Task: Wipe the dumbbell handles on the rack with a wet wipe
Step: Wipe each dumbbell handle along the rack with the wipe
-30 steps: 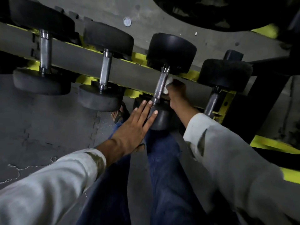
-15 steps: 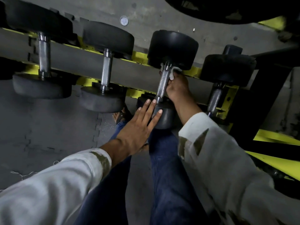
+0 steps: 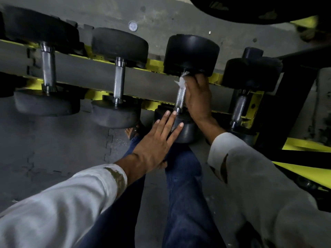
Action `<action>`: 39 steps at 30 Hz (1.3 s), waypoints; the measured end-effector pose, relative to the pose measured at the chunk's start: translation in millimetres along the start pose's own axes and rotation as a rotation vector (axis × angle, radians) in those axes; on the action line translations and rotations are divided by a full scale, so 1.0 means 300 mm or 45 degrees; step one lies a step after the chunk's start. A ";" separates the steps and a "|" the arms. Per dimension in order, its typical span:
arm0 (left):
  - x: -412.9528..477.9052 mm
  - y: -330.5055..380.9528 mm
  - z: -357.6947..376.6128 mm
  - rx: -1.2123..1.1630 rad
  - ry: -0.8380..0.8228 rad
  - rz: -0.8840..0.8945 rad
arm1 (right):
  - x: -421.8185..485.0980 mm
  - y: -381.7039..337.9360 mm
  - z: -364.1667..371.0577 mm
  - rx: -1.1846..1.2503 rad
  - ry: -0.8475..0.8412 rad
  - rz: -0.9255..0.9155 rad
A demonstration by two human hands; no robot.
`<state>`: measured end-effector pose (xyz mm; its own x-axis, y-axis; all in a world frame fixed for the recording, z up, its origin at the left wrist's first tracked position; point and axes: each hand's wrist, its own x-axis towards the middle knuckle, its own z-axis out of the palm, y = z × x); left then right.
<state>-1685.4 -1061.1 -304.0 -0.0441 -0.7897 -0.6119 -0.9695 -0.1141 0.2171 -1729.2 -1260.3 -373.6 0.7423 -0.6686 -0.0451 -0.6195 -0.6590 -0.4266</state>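
Observation:
Several black dumbbells with steel handles lie across a yellow and grey rack (image 3: 96,76). My right hand (image 3: 198,95) grips a white wet wipe (image 3: 182,81) against the top of the third dumbbell's handle (image 3: 180,100), just under its far head (image 3: 191,54). My left hand (image 3: 157,140) rests flat, fingers spread, on that dumbbell's near head (image 3: 184,131). Part of the handle is hidden by my right hand.
Other dumbbell handles: far left (image 3: 48,67), second (image 3: 119,81), right (image 3: 239,110). A large black weight (image 3: 250,9) hangs at top right. Dark rack legs (image 3: 290,104) and yellow bars (image 3: 304,145) stand to the right. My blue-jeaned legs (image 3: 182,194) are below; grey floor mats (image 3: 44,149) left.
My right hand with the wipe has slid up the third dumbbell's handle, from near its lower end to its far head. My left hand has stayed on the near head.

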 end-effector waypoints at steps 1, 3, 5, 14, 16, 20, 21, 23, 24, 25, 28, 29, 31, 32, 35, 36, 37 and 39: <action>-0.002 -0.004 0.004 -0.006 0.009 0.007 | 0.001 0.007 0.003 -0.034 -0.012 -0.042; -0.004 -0.011 0.007 -0.007 0.019 0.018 | -0.001 0.015 -0.003 -0.154 -0.060 -0.161; -0.005 -0.017 0.008 -0.011 0.018 0.031 | -0.006 0.021 -0.015 -0.303 -0.120 -0.297; -0.001 -0.026 0.023 0.012 0.060 0.052 | 0.090 -0.153 -0.060 -0.736 -0.890 -0.538; -0.009 -0.027 0.029 0.015 0.065 0.063 | 0.111 -0.193 -0.065 -0.779 -1.233 -0.568; -0.025 -0.019 0.024 0.018 0.065 0.047 | 0.172 -0.161 -0.110 -0.797 -1.102 -0.623; -0.026 -0.014 0.019 0.019 0.064 0.038 | 0.169 -0.153 -0.111 -0.786 -1.039 -0.608; -0.027 -0.004 0.014 0.008 0.053 0.026 | 0.135 -0.161 -0.103 -0.723 -1.049 -0.638; -0.029 0.001 0.013 -0.008 0.043 0.022 | 0.113 -0.163 -0.094 -0.675 -1.102 -0.658; -0.030 0.004 0.013 -0.027 0.032 0.014 | 0.094 -0.161 -0.088 -0.620 -1.154 -0.683; -0.033 0.011 0.004 -0.052 0.010 -0.023 | 0.087 -0.137 -0.112 -0.417 -1.177 -0.682; -0.035 0.015 -0.002 -0.053 0.000 -0.029 | 0.081 -0.116 -0.120 -0.350 -1.152 -0.622; -0.040 0.019 -0.016 -0.073 0.004 -0.034 | 0.036 -0.061 -0.140 -0.254 -1.059 -0.416; -0.039 0.019 -0.017 -0.110 0.019 -0.039 | 0.001 -0.032 -0.148 -0.198 -0.982 -0.258; -0.025 0.015 -0.005 -0.268 0.156 -0.090 | -0.074 0.037 -0.133 0.149 -0.854 0.365; -0.017 0.015 0.001 -0.300 0.192 -0.109 | -0.075 0.054 -0.108 0.277 -0.841 0.510; -0.006 0.019 0.007 -0.316 0.214 -0.119 | -0.068 0.064 -0.079 0.386 -0.831 0.607; 0.018 0.030 0.018 -0.319 0.240 -0.130 | -0.045 0.077 -0.012 0.586 -0.742 0.766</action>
<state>-1695.6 -1063.1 -309.3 0.1186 -0.8616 -0.4936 -0.8759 -0.3249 0.3568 -1754.5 -1267.8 -379.6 0.4197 -0.4926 -0.7624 -0.8696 0.0225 -0.4932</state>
